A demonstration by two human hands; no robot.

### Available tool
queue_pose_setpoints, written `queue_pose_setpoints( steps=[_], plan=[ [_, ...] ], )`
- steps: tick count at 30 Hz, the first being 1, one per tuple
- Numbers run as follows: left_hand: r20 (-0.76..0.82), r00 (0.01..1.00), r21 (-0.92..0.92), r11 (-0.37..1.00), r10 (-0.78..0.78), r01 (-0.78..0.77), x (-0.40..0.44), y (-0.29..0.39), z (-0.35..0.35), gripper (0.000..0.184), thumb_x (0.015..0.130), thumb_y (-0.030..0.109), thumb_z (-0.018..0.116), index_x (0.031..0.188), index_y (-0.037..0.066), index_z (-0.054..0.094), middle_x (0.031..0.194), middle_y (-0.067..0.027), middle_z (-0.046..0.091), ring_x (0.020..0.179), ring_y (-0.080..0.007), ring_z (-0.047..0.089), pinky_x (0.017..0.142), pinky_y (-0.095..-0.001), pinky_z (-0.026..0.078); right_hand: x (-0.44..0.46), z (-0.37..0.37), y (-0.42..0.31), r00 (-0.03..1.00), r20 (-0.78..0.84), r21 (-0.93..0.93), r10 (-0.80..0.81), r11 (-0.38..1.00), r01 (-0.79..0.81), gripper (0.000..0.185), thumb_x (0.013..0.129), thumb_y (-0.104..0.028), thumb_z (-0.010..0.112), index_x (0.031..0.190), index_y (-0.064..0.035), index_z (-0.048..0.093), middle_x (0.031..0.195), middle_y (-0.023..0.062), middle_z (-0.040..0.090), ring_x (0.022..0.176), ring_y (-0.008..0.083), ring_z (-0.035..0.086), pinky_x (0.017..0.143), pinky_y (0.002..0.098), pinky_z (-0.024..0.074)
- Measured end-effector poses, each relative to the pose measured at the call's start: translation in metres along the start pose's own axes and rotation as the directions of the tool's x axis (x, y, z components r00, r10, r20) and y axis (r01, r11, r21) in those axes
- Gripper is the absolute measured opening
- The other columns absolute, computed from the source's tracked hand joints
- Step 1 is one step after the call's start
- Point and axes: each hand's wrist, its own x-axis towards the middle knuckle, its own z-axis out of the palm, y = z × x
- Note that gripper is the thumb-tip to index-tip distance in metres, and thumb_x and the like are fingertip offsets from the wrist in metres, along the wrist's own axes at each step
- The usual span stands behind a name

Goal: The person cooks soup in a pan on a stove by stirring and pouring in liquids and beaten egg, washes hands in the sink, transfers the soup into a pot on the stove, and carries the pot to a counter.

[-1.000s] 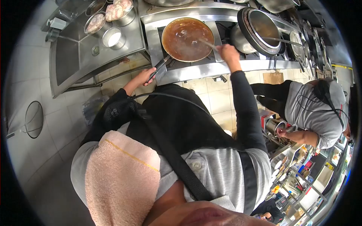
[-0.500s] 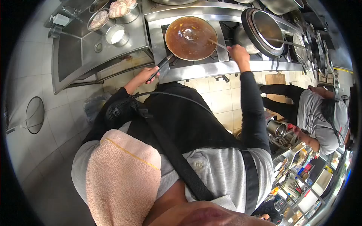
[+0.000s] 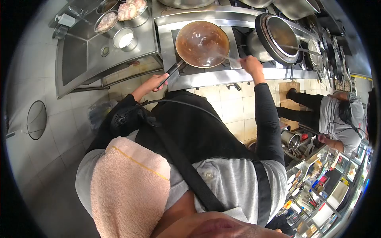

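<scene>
A frying pan (image 3: 195, 66) full of glossy brown sauce (image 3: 198, 41) sits on the stove. My left hand (image 3: 158, 82) is closed around the pan's black handle (image 3: 173, 70), which points toward me at lower left. At the pan's right side, my right hand (image 3: 253, 66) grips a thin metal utensil (image 3: 233, 60). Its far end dips into the sauce near the right rim, so its shape is hidden there and blurred.
A large pot (image 3: 260, 45) with pans resting at an angle on it stands right of the frying pan. On the left, a steel sink counter (image 3: 149, 41) carries containers of raw meat (image 3: 131, 8) and a white liquid (image 3: 126, 39). A co-worker (image 3: 335, 115) stands at right.
The utensil in my right hand has moved within the sauce, stirring up its surface. The pan sits slightly lower in view. At right, the co-worker's legs and arm have shifted.
</scene>
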Motion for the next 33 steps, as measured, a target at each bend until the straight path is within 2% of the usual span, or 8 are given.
queue_pose_setpoints(
  steps=[4,8,12,16,20,25,30,33],
  plan=[
    [0.001,1.000,-0.026,1.000,-0.003,0.003,0.005,-0.006,0.002,0.056,0.099,0.057,0.044,0.086,0.005,0.061,0.055,0.0016,0.047,0.040,-0.0054,0.036,0.037,-0.0205,0.026,0.027,0.030,-0.020,0.985,-0.153,0.085,0.081,0.994,-0.069,0.054,0.091,-0.054,0.056,0.104,-0.0044,0.072,0.104,0.0212,0.070,0.101,0.0378,0.067,0.086,0.0472,0.0539],
    [0.002,1.000,-0.019,1.000,0.013,-0.013,0.005,-0.006,0.001,0.056,0.099,0.057,0.045,0.086,0.005,0.061,0.054,0.0023,0.047,0.039,-0.0052,0.035,0.037,-0.0202,0.026,0.008,0.009,0.003,0.999,0.017,0.020,-0.036,0.999,0.036,0.056,0.092,-0.056,0.054,0.105,-0.0039,0.070,0.105,0.0235,0.069,0.103,0.0389,0.066,0.088,0.0487,0.0532],
    [0.007,1.000,-0.030,0.999,-0.026,0.026,0.004,-0.005,0.003,0.056,0.099,0.057,0.046,0.086,0.005,0.062,0.053,0.0023,0.047,0.038,-0.0053,0.035,0.037,-0.0206,0.026,0.024,0.026,-0.020,0.992,-0.108,0.092,0.058,0.995,-0.049,0.053,0.093,-0.054,0.052,0.106,-0.0068,0.071,0.104,0.0244,0.069,0.103,0.0405,0.065,0.089,0.0495,0.0522],
    [-0.003,1.000,-0.033,0.999,-0.006,0.006,0.003,-0.004,0.001,0.057,0.098,0.058,0.046,0.086,0.004,0.062,0.052,0.0017,0.047,0.038,-0.0054,0.035,0.037,-0.0219,0.026,0.008,0.012,-0.002,0.999,0.047,0.017,-0.022,1.000,0.021,0.051,0.093,-0.054,0.053,0.108,-0.0092,0.072,0.108,0.0195,0.070,0.104,0.0372,0.066,0.089,0.0460,0.0532],
    [0.001,1.000,-0.030,1.000,-0.004,0.004,0.002,-0.004,0.003,0.057,0.098,0.057,0.046,0.088,0.004,0.063,0.052,0.0014,0.047,0.038,-0.0056,0.035,0.037,-0.0229,0.026,0.015,0.014,-0.027,0.985,-0.125,0.064,0.120,0.991,-0.113,0.049,0.093,-0.053,0.054,0.108,-0.0107,0.072,0.108,0.0187,0.070,0.103,0.0367,0.067,0.088,0.0462,0.0538],
    [0.000,1.000,-0.010,1.000,-0.003,0.003,0.005,-0.006,0.002,0.057,0.099,0.057,0.046,0.088,0.004,0.062,0.053,0.0017,0.047,0.037,-0.0059,0.035,0.037,-0.0229,0.027,0.010,0.012,0.008,0.999,-0.027,-0.018,-0.032,0.999,0.031,0.052,0.092,-0.057,0.054,0.104,-0.0096,0.073,0.104,0.0164,0.072,0.098,0.0366,0.068,0.084,0.0456,0.0544],
    [0.007,1.000,-0.021,1.000,-0.012,0.013,0.009,-0.006,0.000,0.054,0.099,0.054,0.047,0.091,0.004,0.063,0.055,0.0016,0.049,0.039,-0.0064,0.038,0.038,-0.0229,0.029,0.025,0.071,-0.021,0.967,-0.218,0.161,0.130,0.982,-0.096,0.062,0.089,-0.063,0.054,0.098,-0.0044,0.072,0.101,0.0184,0.071,0.101,0.0381,0.067,0.086,0.0472,0.0535],
    [-0.038,0.999,-0.081,0.997,0.008,-0.011,0.002,-0.010,0.003,0.049,0.099,0.051,0.050,0.098,0.004,0.064,0.060,0.0011,0.052,0.045,-0.0069,0.044,0.043,-0.0233,0.036,-0.015,0.042,-0.020,0.989,-0.091,0.301,0.114,0.950,-0.082,0.062,0.080,-0.068,0.063,0.090,-0.0079,0.074,0.092,0.0174,0.072,0.093,0.0368,0.069,0.080,0.0449,0.0530]
  ],
)
